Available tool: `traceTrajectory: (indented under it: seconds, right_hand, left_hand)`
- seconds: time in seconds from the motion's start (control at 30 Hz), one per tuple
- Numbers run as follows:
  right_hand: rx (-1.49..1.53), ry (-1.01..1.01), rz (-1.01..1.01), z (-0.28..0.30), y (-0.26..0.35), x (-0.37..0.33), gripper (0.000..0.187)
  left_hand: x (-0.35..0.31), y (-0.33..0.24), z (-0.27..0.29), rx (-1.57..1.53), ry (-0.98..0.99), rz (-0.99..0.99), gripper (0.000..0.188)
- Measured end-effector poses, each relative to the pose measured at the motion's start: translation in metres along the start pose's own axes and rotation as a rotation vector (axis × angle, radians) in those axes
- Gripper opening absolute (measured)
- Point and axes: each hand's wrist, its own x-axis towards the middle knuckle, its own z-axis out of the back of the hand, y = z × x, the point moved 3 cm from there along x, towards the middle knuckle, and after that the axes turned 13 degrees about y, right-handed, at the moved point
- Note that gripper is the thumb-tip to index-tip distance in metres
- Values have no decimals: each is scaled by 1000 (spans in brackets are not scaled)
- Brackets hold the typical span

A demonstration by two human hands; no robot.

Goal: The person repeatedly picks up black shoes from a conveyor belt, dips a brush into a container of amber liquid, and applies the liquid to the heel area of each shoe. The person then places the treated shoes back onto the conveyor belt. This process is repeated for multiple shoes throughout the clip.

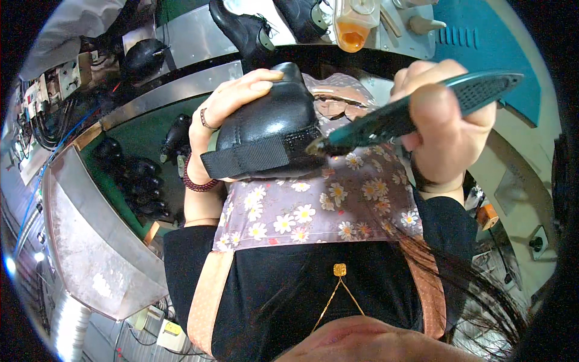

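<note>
My left hand [232,99] wraps around a glossy black leather shoe [268,111] from its left side and holds it up in front of my apron. A ribbed black strap [247,159] crosses the shoe's near end, beside a stitched patch. Gripped in my right hand [443,120] is a dark green brush [377,125] with a broad, textured handle end. Its small yellowish tip is at the right edge of the shoe, by the stitching; whether it touches is hard to tell. The shoe's underside is hidden.
Two black laced shoes [244,30] stand on the metal bench ahead, next to a plastic container with orange contents [351,37]. Several black shoes lie in a green-floored bin [136,181] at left. A grey metal hood [90,241] stands nearer, with wiring beyond it.
</note>
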Motion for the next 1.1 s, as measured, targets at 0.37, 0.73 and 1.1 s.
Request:
traceTrajectory:
  seconds: [0.37,0.73,1.1]
  right_hand:
    - [-61,-115,-121,4,-10,-17,11]
    - [-493,527,348,16,25,0,39]
    - [-514,429,719,-4,9,3,43]
  left_hand:
    - [3,11,6,-191,175,-94,31]
    - [0,8,9,21,148,-57,77]
    - [-6,1,8,-38,19,22,75]
